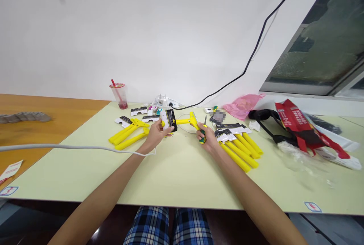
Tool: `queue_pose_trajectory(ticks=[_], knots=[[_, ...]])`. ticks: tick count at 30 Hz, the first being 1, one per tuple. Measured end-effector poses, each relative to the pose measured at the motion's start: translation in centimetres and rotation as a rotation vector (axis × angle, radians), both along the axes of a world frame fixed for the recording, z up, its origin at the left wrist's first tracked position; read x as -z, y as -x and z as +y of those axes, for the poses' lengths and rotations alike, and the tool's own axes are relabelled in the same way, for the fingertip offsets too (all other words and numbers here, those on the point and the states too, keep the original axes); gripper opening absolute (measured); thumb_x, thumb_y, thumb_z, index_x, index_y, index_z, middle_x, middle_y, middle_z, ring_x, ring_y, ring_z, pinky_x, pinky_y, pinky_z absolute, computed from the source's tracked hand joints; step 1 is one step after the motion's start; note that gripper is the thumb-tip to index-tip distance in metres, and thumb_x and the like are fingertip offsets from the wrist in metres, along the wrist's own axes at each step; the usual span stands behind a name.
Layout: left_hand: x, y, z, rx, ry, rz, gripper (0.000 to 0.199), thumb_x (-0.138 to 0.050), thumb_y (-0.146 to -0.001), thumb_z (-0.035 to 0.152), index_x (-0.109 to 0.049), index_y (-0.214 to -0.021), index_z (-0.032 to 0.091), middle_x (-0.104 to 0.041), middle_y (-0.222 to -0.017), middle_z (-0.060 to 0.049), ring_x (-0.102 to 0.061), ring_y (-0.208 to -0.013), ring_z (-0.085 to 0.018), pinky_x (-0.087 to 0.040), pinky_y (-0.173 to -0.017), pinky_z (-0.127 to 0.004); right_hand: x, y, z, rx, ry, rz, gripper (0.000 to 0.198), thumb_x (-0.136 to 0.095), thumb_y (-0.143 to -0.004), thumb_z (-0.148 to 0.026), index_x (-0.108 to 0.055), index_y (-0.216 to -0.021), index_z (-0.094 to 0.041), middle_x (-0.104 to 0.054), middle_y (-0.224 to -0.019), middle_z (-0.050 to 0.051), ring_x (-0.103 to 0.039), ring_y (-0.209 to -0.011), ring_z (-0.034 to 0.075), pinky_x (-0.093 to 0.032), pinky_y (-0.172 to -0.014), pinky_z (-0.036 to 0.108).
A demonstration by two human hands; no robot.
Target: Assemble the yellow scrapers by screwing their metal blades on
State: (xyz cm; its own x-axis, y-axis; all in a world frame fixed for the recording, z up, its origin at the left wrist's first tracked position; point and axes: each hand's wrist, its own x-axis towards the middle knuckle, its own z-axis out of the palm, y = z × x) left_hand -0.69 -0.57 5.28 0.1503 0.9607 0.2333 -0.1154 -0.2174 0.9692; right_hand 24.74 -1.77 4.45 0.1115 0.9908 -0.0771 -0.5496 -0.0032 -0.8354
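My left hand grips the handle end of a yellow scraper, together with a black-and-white packaging card. The scraper lies sideways, its wide head near my right hand. That hand is closed round a screwdriver with a green and yellow handle, its shaft pointing up. Whether my right fingers also touch the scraper head, I cannot tell. To the left lie more yellow scrapers and loose cards. On the right, several yellow scrapers rest side by side with cards on their heads.
A lidded cup with a red straw stands at the back left. A black cable runs down to a power strip. Pink plastic, black headphones and a red bag lie at right. A grey cable crosses on the left.
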Motion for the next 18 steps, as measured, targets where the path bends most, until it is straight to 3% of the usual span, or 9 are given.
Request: queue_pose_trajectory(ticks=[6,11,18], knots=[[0.1,0.1,0.0,0.043,0.021,0.028,0.063,-0.099,-0.072,0.052,-0.068,-0.114,0.017,-0.082,-0.104,-0.013,-0.083,-0.085,-0.030,-0.068,-0.069,-0.039,0.2,0.0,0.0,0.000,0.017,-0.039,0.044,-0.095,-0.064,-0.033,-0.060,-0.090,-0.023,-0.083,-0.096,0.006,-0.033,-0.043,0.004,-0.037,-0.037,0.018],[-0.1,0.2,-0.2,0.050,0.024,0.073,0.058,-0.101,-0.069,0.050,-0.071,-0.105,0.015,-0.083,-0.099,-0.015,-0.082,-0.078,-0.031,-0.067,-0.068,-0.040,0.0,0.2,-0.1,0.016,-0.069,-0.087,0.055,-0.102,-0.059,-0.040,-0.061,-0.092,-0.024,-0.079,-0.086,-0.001,-0.034,-0.042,0.002,-0.038,-0.039,0.017],[-1.0,0.3,-0.9,0.187,0.016,0.170,0.046,-0.098,-0.074,0.051,-0.080,-0.093,0.013,-0.084,-0.092,-0.017,-0.081,-0.075,-0.031,-0.067,-0.073,-0.042,-0.7,-0.2,-0.3,0.073,-0.202,-0.172,0.053,-0.103,-0.063,-0.046,-0.063,-0.094,-0.027,-0.049,-0.055,-0.013,-0.032,-0.039,0.005,-0.038,-0.036,0.018]])
